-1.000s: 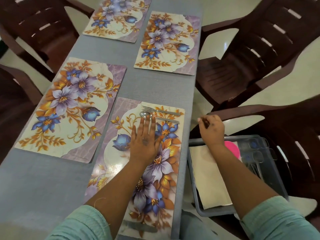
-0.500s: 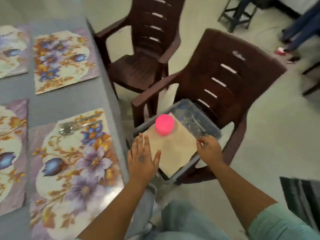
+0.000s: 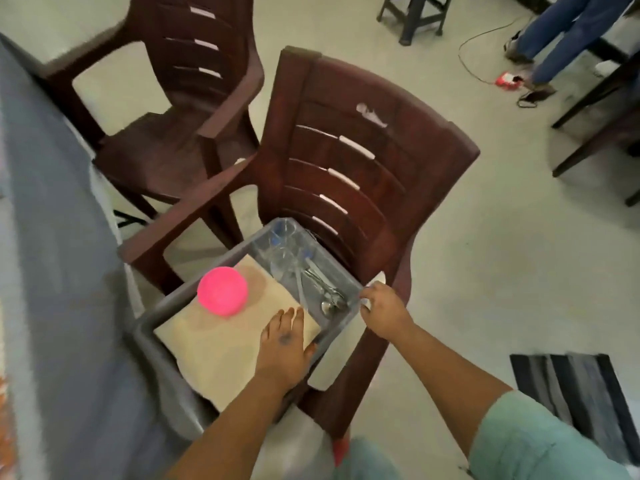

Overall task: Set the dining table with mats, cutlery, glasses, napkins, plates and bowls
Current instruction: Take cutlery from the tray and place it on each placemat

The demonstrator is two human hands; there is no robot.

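Observation:
A grey tray (image 3: 334, 332) sits on the seat of a brown plastic chair (image 3: 346, 174) beside the table. In it lie folded beige napkins (image 3: 221, 351), an upturned pink bowl (image 3: 222, 291), several pieces of steel cutlery (image 3: 322, 289) and clear glasses (image 3: 282, 237) at the far end. My left hand (image 3: 284, 344) lies flat on the napkins, fingers straight and pointing toward the cutlery. My right hand (image 3: 384, 313) curls its fingers round the tray's right rim near the cutlery.
The grey-clothed table (image 3: 52, 237) runs down the left edge. A second brown chair (image 3: 180, 98) stands behind the first. A striped floor mat (image 3: 581, 393) lies at the right. Another person's legs (image 3: 561, 29) and a floor cable (image 3: 478, 60) are at the top right.
My view swung right from the mats to the chair and tray. My left hand left the floral mat with the fork and spoon and came down on the napkins. My right hand stayed at the tray's rim.

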